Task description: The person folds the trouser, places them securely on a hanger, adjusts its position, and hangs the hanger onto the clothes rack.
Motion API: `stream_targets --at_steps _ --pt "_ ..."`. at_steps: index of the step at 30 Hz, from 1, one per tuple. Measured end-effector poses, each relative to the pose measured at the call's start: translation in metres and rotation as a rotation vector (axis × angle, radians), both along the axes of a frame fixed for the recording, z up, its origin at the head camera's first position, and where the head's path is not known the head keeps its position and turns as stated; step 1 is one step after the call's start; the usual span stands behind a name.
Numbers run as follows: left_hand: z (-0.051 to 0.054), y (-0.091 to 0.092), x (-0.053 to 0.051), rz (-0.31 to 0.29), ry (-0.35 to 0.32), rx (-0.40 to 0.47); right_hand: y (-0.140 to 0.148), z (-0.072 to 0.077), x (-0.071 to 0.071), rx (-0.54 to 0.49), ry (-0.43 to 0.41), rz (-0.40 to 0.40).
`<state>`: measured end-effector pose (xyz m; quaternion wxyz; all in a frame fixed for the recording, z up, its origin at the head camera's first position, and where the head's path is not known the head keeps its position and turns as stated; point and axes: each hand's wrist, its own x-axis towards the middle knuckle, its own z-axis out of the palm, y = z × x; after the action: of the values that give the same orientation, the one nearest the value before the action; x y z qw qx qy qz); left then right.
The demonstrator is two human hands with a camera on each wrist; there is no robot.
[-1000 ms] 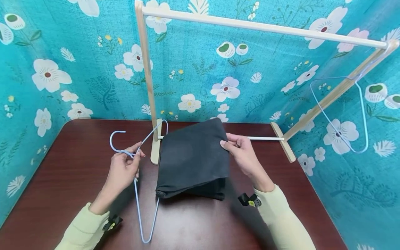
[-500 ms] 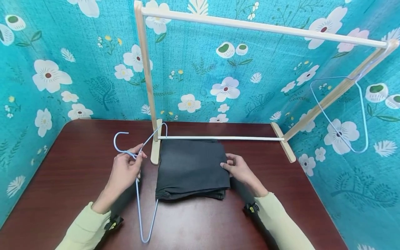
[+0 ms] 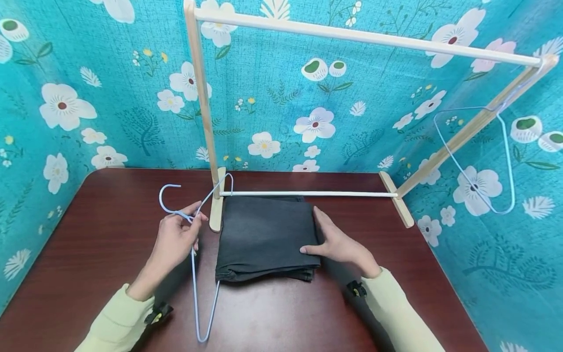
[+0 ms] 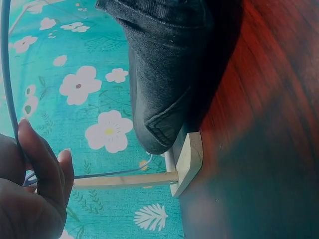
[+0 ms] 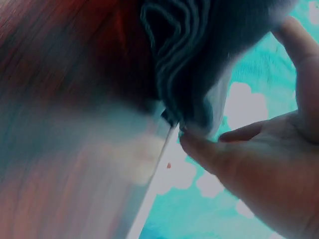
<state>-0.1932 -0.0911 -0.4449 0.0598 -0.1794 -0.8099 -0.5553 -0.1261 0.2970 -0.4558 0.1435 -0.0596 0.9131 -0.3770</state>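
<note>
Folded black trousers [image 3: 268, 237] lie flat in a thick square in front of the rack; the left wrist view shows seams on the bundle's near side. A light blue hanger [image 3: 195, 293] stands at their left edge, its hook pointing left and its lower bar hidden by the cloth. My left hand [image 3: 176, 237] pinches the hanger close under the hook. On the right edge rests my right hand [image 3: 338, 247], thumb over the top of the trousers and fingers spread along the far side. Layered folds [image 5: 199, 64] show in the right wrist view.
A wooden garment rack [image 3: 365, 36] spans the back, its left foot [image 3: 216, 215] just behind the held hanger. Another blue hanger [image 3: 506, 146] hangs at its right end. The dark red table [image 3: 110, 234] meets a flowered teal curtain [image 3: 272, 98] behind.
The lifted fold of the trousers has been lowered flat. My right hand has loosened its pinch at the edge and spread its fingers over the right side. My left hand stays on the hanger.
</note>
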Motion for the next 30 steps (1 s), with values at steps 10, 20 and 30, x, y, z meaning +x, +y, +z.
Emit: stream_targets --at_steps 10,20,30 --pt "-0.001 -0.001 0.001 -0.004 -0.019 -0.001 -0.019 -0.015 -0.004 0.255 0.016 0.202" --pt "0.001 -0.003 0.0 -0.019 -0.014 -0.016 -0.019 -0.025 -0.005 0.444 0.051 0.289" --pt "0.006 0.003 0.001 -0.037 -0.006 -0.039 -0.019 -0.021 -0.009 0.416 0.009 0.275"
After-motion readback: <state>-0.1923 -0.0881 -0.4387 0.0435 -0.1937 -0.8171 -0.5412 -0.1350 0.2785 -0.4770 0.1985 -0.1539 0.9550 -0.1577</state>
